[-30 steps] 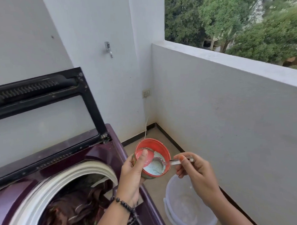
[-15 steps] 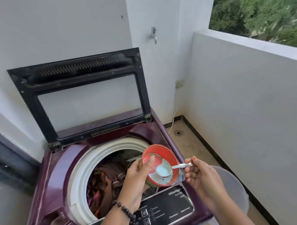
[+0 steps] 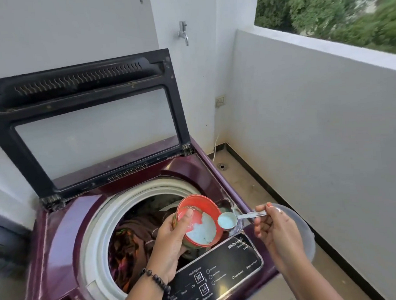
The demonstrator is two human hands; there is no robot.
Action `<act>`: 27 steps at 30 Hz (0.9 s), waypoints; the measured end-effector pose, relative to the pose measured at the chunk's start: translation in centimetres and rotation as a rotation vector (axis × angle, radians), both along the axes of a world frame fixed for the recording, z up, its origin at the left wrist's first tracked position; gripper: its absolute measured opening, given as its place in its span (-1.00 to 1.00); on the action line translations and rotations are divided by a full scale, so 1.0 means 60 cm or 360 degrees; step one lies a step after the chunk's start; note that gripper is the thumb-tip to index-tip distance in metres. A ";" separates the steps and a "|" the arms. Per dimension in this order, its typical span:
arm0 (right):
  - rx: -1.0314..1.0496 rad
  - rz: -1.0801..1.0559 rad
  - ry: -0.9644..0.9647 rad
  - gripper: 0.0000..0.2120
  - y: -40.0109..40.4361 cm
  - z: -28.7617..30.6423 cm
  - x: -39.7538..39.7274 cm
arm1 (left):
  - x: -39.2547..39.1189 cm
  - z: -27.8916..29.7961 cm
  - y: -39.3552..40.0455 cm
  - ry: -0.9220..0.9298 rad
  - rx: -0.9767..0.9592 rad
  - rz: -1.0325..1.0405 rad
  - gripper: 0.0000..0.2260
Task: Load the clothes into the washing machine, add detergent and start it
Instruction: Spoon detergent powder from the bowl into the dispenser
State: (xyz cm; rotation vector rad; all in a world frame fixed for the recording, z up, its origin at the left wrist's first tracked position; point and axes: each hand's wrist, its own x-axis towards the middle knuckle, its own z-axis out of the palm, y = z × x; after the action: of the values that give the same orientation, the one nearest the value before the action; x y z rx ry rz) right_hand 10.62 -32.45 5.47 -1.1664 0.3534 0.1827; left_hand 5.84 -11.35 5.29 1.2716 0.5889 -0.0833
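I see the pale blue detergent powder (image 3: 201, 232) lying in the lower half of a red container (image 3: 199, 221), which is tilted with its mouth toward me over the right front part of the washing machine (image 3: 60, 242) opening. My left hand (image 3: 171, 244) has its grip clamped on that container, thumb hooked over the rim and fingers wrapped beneath; a dark beaded bracelet (image 3: 156, 279) sits on the wrist. Just beside the container's right edge, a small metal measuring spoon (image 3: 228, 221) is heaped with the same powder. My right hand (image 3: 275, 232) has its grip closed on the spoon's handle, pinched between thumb and fingers, and the spoon's bowl hangs above the machine's right rim, near the white drum ring (image 3: 93, 222).

Inside the drum, clothes (image 3: 133, 241) in brown and mixed colours are piled up, partly hidden by my left hand. The black-framed lid (image 3: 89, 122) with its clear window stands raised at the back of the maroon top. The black control panel (image 3: 220, 273) runs along the front edge under my wrists, with white lettering on it.

Behind my right hand, a translucent plastic tub (image 3: 302, 233) stands on the balcony floor (image 3: 246, 184), just beside the machine. A tap (image 3: 183, 32) is mounted on the white wall above the lid, a socket (image 3: 221, 100) lower down, and a floor drain (image 3: 221, 166) lies near the corner. Trees (image 3: 336, 14) show blurred over the parapet.
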 end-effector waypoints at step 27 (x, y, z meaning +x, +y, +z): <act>-0.1222 0.0273 -0.0603 -0.75 0.014 -0.022 0.075 | 0.058 -0.105 0.047 0.0135 0.0023 0.0174 -0.57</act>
State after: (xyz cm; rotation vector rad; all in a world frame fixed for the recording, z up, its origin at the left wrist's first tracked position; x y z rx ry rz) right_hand 15.13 -31.61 4.17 -1.9534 -0.0309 -0.0386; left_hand 9.35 -8.51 -1.03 1.2521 0.7319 -0.0421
